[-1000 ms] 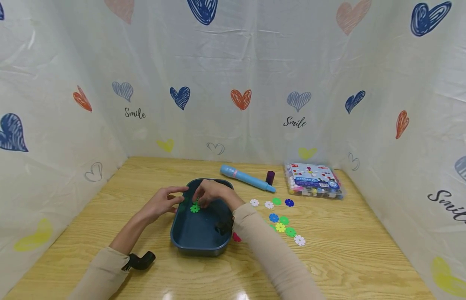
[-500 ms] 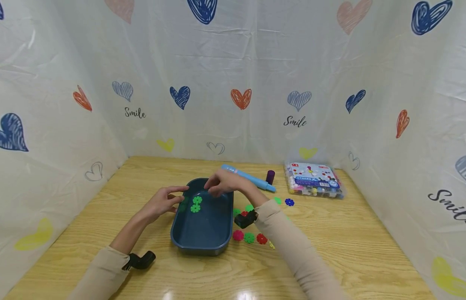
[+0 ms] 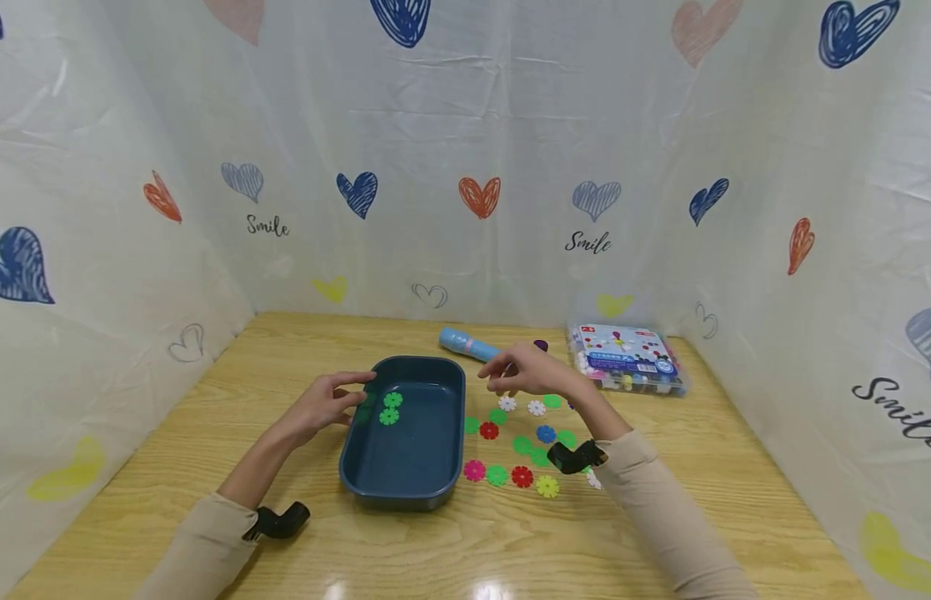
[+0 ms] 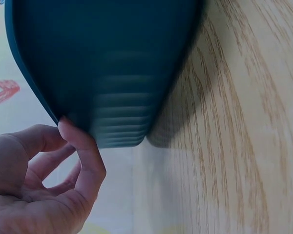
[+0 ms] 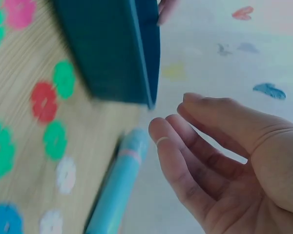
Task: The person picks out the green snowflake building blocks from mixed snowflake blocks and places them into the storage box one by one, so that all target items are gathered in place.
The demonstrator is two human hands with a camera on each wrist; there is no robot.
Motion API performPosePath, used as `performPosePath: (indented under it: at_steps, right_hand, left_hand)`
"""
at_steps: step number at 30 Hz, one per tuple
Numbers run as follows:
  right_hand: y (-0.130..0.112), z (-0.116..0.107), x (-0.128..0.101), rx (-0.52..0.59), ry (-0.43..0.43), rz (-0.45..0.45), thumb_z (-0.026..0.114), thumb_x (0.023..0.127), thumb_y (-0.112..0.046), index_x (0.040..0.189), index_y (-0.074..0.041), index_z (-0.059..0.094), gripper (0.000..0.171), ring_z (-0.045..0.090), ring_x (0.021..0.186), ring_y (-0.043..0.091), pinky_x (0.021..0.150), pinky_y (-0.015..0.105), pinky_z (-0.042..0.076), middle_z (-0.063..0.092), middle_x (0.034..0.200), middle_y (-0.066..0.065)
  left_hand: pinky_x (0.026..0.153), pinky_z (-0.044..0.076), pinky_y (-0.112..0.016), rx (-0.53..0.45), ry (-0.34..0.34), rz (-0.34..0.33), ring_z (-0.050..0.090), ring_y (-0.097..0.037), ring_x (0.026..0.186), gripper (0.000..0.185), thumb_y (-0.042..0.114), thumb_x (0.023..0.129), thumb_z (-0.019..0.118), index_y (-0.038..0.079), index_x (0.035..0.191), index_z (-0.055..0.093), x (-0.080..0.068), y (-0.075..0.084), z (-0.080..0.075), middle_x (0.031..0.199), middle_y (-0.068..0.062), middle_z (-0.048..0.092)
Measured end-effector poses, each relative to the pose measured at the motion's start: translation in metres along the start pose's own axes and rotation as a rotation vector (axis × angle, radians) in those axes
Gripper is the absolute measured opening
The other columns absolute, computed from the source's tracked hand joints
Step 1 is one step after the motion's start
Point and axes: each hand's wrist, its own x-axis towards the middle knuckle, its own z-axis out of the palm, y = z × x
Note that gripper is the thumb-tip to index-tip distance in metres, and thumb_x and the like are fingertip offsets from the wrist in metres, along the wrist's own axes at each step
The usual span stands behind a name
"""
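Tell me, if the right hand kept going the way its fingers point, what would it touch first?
Probably the blue pen. The right hand points left above it, empty; height is unclear, so it might pass over toward the tray.

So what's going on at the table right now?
A person sits at a wooden table. The left hand touches the rim of a dark teal tray that holds two green flower discs. The right hand, empty with relaxed fingers, hovers over the loose coloured flower discs beside the tray, near a light blue marker.

The right hand (image 5: 219,161) hangs empty, fingers loosely extended. Beside the dark teal plastic tray (image 5: 112,48) lie a light-blue plastic pen (image 5: 118,187) and flat flower-shaped plastic discs (image 5: 44,101).
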Motion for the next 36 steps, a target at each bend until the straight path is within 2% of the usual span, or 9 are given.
performPosePath:
  at_steps: [2, 5, 9, 16, 22, 27, 36]
  right_hand:
    - [0.007, -0.002, -0.013, 0.0, 0.007, 0.011, 0.059, 0.098, -0.013, 0.122, 0.001, 0.066, 0.028, 0.072, 0.085, 0.024, 0.074, 0.037, 0.06, 0.072, 0.1, 0.018]
    - [0.016, -0.003, -0.031, 0.02, 0.017, 0.042, 0.058, 0.099, -0.012, 0.123, 0.001, 0.065, 0.028, 0.071, 0.091, 0.033, 0.074, 0.042, 0.06, 0.071, 0.103, 0.02]
    - [0.028, -0.001, -0.05, 0.05, 0.033, 0.069, 0.058, 0.098, -0.012, 0.122, 0.002, 0.065, 0.028, 0.07, 0.093, 0.038, 0.073, 0.048, 0.059, 0.071, 0.105, 0.023]
    - [0.047, 0.001, -0.083, -0.011, 0.061, 0.082, 0.06, 0.097, -0.011, 0.119, 0.004, 0.066, 0.028, 0.07, 0.081, 0.032, 0.067, 0.041, 0.059, 0.073, 0.101, 0.017]
    - [0.065, 0.005, -0.102, -0.106, 0.087, 0.092, 0.063, 0.095, -0.011, 0.117, 0.002, 0.068, 0.026, 0.067, 0.088, 0.019, 0.077, 0.024, 0.055, 0.072, 0.101, 0.012]
    - [0.078, 0.011, -0.114, -0.088, 0.094, 0.13, 0.064, 0.095, -0.012, 0.117, 0.001, 0.067, 0.026, 0.067, 0.092, 0.02, 0.079, 0.025, 0.056, 0.072, 0.106, 0.013]
    - [0.091, 0.02, -0.122, -0.088, 0.097, 0.156, 0.067, 0.093, -0.014, 0.112, -0.003, 0.07, 0.023, 0.062, 0.086, 0.008, 0.076, 0.021, 0.054, 0.071, 0.1, 0.006]
  left_hand:
    - [0.076, 0.059, -0.03, 0.003, 0.0, -0.002, 0.055, -0.037, 0.117, 0.046, 0.01, 0.101, 0.053, -0.002, 0.144, 0.045, 0.0, 0.001, 0.0, 0.153, -0.027, 0.035]
    - [0.075, 0.059, -0.03, 0.011, 0.001, -0.002, 0.055, -0.037, 0.117, 0.046, 0.011, 0.101, 0.053, -0.001, 0.144, 0.045, 0.0, 0.001, 0.001, 0.153, -0.027, 0.035]
    - [0.074, 0.059, -0.029, 0.009, -0.002, 0.002, 0.055, -0.035, 0.115, 0.046, 0.011, 0.101, 0.053, -0.001, 0.144, 0.045, 0.0, 0.001, 0.0, 0.153, -0.027, 0.035]
    - [0.073, 0.058, -0.028, -0.001, -0.002, 0.008, 0.055, -0.034, 0.114, 0.046, 0.01, 0.101, 0.054, -0.001, 0.144, 0.045, 0.0, 0.0, 0.0, 0.153, -0.027, 0.035]
    - [0.074, 0.058, -0.029, -0.001, -0.003, 0.005, 0.055, -0.037, 0.117, 0.046, 0.01, 0.1, 0.054, -0.001, 0.144, 0.045, 0.001, 0.0, 0.0, 0.153, -0.027, 0.035]
    - [0.076, 0.059, -0.03, -0.002, 0.0, 0.001, 0.053, -0.041, 0.121, 0.046, 0.01, 0.101, 0.053, -0.002, 0.144, 0.045, 0.001, 0.0, 0.0, 0.153, -0.027, 0.034]
    - [0.075, 0.058, -0.029, -0.006, 0.004, -0.009, 0.053, -0.038, 0.12, 0.046, 0.011, 0.1, 0.054, 0.0, 0.144, 0.045, 0.001, 0.0, 0.001, 0.153, -0.026, 0.035]
